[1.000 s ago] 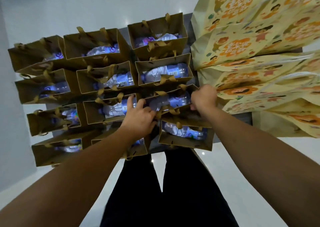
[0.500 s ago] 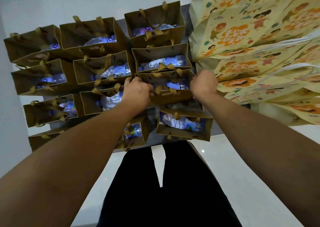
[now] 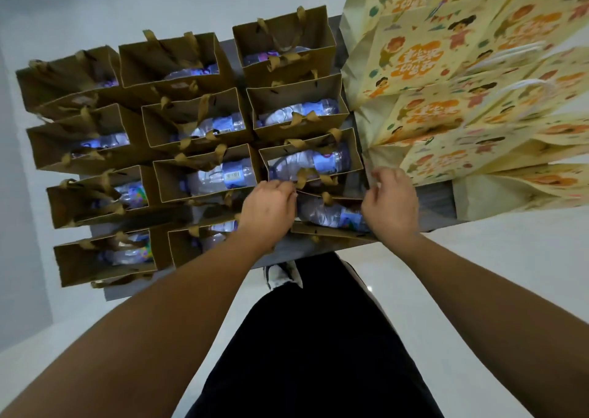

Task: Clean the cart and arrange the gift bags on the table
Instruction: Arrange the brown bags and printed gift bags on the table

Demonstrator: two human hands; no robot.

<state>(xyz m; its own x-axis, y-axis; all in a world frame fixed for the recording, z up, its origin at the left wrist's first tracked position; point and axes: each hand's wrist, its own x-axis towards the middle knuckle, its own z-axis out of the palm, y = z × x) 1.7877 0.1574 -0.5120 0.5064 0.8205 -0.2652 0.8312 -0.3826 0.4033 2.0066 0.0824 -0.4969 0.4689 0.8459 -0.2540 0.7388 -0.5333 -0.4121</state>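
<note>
Several brown paper gift bags with gold ribbon handles stand in three columns on a grey table [image 3: 438,200], each with a water bottle lying inside. The nearest bag of the right column [image 3: 331,231] sits at the table's front edge. My left hand [image 3: 267,210] grips its left rim with curled fingers, beside a ribbon handle. On the other side, my right hand [image 3: 390,204] is curled around its right rim. The bag behind it [image 3: 310,162] stands close against it.
Yellow printed gift bags [image 3: 446,98] lie overlapping in a pile on the right part of the table, touching the brown bags' right column. White floor surrounds the table. My black trousers and one shoe [image 3: 282,275] are below the front edge.
Both hands have left the third bag of the right column, which now sits further back against the row, and have come back toward me to the nearest bag.
</note>
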